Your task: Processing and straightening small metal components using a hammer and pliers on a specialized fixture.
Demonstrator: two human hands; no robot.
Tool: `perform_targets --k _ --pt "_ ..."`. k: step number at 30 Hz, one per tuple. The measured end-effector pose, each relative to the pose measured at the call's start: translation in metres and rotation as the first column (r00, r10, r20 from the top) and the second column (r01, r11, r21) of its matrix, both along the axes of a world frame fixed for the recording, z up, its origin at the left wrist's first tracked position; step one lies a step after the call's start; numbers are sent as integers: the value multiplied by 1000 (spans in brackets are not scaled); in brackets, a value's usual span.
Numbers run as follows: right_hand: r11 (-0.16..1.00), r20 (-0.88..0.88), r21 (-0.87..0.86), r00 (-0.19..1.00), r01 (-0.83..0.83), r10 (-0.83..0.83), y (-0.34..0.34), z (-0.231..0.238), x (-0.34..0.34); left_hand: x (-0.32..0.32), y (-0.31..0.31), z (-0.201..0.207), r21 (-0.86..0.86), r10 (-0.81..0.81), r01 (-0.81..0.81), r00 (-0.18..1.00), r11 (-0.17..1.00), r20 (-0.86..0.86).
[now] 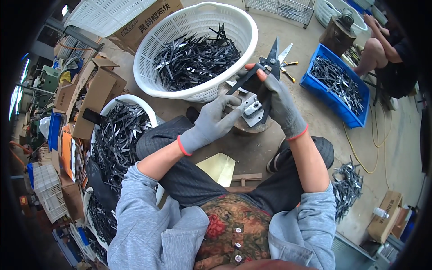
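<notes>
A pair of shears [272, 57] with one dark blade, one bright blade and long black handles is tilted up over the work block. My right hand [282, 101], in a grey glove with bare fingertips showing, is closed round it near the pivot. Its blades point away from me and are spread apart. My left hand [211, 119], also gloved, has its fingers curled at the lower end of one handle. Just below the shears, a metal fixture [253, 111] with a raised block sits on a round stump [249, 129], partly hidden by my hands.
A white basket [143, 74] of black shear parts stands ahead. Another full white tub [150, 110] is at my left. A blue crate [360, 120] of parts lies right, near a seated person [382, 49]. Yellow-handled pliers [288, 72] and a pile of metal parts [347, 189] lie rightward.
</notes>
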State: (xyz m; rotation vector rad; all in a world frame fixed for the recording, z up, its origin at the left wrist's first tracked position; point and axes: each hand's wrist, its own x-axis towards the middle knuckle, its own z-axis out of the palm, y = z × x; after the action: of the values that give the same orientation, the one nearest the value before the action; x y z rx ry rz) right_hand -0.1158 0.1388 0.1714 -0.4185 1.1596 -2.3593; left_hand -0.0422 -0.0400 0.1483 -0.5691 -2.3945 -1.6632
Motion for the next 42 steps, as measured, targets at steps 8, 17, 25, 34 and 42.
perform_targets --k 8,17,25,34,42 --pt "979 -67 164 991 124 -114 2 -6 -6 -12 -2 12 226 135 -251 894 941 428" --pt "982 -90 188 995 -13 30 -20 1 14 3 1 4 259 -99 -104 741 960 664" --pt "927 -76 297 973 231 -218 -39 1 38 38 34 -2 434 -197 -180 697 883 689" --pt "845 -187 418 942 333 -278 -39 -26 31 16 26 -34 390 -15 -254 822 885 569" --pt "903 26 310 946 299 -322 4 -75 66 22 20 -58 198 -105 -9 826 980 554"
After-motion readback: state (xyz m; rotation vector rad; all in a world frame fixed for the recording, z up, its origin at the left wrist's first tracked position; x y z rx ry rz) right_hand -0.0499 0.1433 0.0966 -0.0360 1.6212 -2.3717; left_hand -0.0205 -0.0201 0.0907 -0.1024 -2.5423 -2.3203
